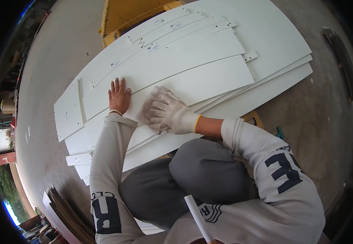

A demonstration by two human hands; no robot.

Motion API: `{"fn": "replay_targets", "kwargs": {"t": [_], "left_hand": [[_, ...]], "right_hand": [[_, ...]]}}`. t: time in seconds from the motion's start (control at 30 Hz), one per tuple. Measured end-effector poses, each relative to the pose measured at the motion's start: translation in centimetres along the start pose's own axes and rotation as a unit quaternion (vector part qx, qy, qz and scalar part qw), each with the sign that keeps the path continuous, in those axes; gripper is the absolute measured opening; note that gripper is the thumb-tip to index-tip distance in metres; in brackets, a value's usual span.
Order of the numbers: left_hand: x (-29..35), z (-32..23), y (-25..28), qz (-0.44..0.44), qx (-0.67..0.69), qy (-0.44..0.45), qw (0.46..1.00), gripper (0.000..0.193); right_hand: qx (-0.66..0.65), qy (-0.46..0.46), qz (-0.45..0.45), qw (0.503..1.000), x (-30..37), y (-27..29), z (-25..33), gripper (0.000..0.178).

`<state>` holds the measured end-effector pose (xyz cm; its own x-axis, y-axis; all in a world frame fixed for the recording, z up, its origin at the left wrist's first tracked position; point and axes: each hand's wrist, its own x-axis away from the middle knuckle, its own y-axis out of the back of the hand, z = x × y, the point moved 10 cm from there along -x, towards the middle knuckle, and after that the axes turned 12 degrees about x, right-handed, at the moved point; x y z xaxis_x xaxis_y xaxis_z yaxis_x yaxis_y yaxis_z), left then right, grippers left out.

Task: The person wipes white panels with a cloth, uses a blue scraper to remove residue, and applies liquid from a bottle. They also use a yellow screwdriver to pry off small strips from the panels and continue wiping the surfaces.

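My left hand (120, 96) is bare and lies flat on a long white panel (213, 79), fingers stretched out and holding nothing. To its right, my right hand (175, 114) wears a white knitted glove with a yellow cuff. Beneath its palm and fingers is a crumpled, grey-brown stained rag (155, 101), held against the same panel. Part of the rag is hidden under the glove. Several white panels of different lengths overlap in a stack; some have small drilled holes and little printed labels near their ends.
A yellow metal frame (123, 18) stands beyond the stack. Flat boards (68, 213) lean at the lower left. A dark metal bar (341, 61) lies on the concrete floor at the right. My bent grey-trousered knee (209, 171) is close to the panels' near edge. A cigarette (197, 217) juts in below.
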<state>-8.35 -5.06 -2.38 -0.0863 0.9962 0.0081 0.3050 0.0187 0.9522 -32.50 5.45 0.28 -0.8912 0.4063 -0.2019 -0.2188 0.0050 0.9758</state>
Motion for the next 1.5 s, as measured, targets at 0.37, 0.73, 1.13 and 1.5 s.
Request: {"fn": "replay_targets", "kwargs": {"t": [0.37, 0.73, 1.13, 1.5], "left_hand": [[0.5, -1.3, -1.0, -0.047, -0.022, -0.033, 0.998, 0.065], [0.5, -3.7, 0.0, -0.072, 0.005, -0.051, 0.996, 0.056], [0.8, -2.7, -1.0, -0.054, 0.026, -0.058, 0.997, 0.06], [0.4, -2.6, 0.2, -0.036, 0.015, -0.041, 0.998, 0.06]], "right_hand": [[0.038, -0.259, 0.07, 0.963, 8.0, 2.8, -8.9, 0.053], [-0.001, -0.609, -0.1, 0.787, 27.7, 4.9, -24.8, 0.055], [0.165, -0.483, 0.039, 0.859, 11.3, 5.7, -26.6, 0.054], [0.084, -0.516, 0.042, 0.851, 12.5, 3.7, -28.5, 0.053]]}}
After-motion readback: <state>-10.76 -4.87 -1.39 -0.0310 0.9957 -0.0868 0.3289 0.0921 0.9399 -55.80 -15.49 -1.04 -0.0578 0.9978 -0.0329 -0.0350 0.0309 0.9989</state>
